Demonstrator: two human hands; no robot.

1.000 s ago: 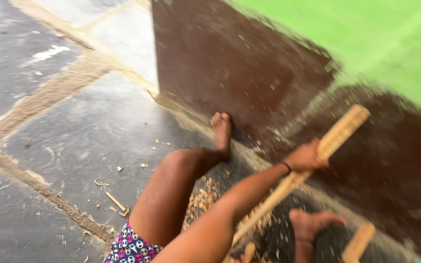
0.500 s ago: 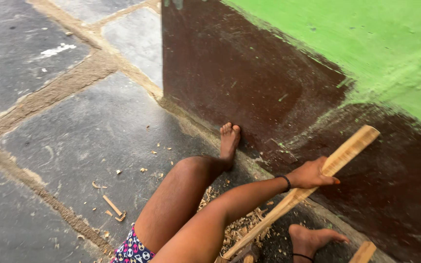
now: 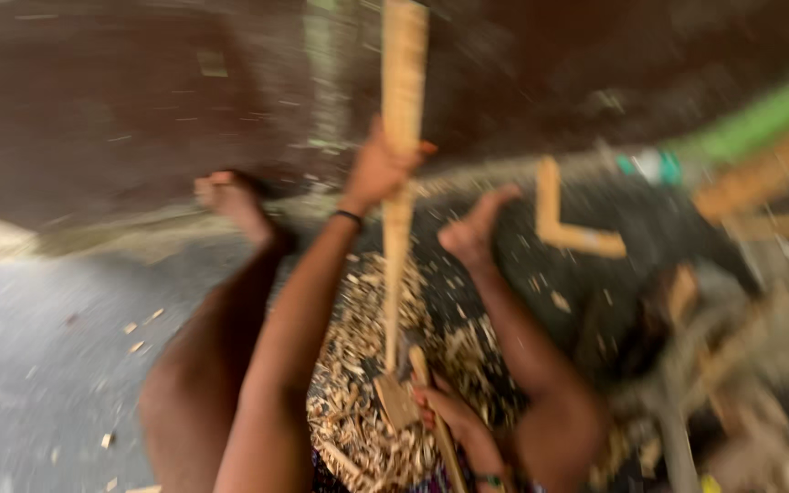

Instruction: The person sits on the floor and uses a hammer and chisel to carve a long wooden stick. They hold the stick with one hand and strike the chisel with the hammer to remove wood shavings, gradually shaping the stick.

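Note:
The picture is motion-blurred. My left hand point(image 3: 381, 169), with a dark band on the wrist, grips a long pale wooden stick point(image 3: 402, 82) that stands nearly upright between my bare legs. Its lower end rests in a heap of wood shavings point(image 3: 353, 365). My right hand point(image 3: 449, 411), low in the view, holds a short wooden-handled tool point(image 3: 426, 383). The tool's flat head point(image 3: 396, 402) lies against the foot of the stick. My bare feet point(image 3: 230, 196) point(image 3: 477, 228) point toward a dark brown wall point(image 3: 139, 91).
An L-shaped wooden piece point(image 3: 563, 228) lies on the dark ground to the right of my feet. More wooden pieces and blurred clutter point(image 3: 741, 365) fill the right side. A green strip point(image 3: 760, 119) shows at upper right. Grey stone paving point(image 3: 38, 365) is at left.
The view has swung right and down. The stick, slanted before, now stands nearly upright in my left hand. My right hand with the tool has come into view.

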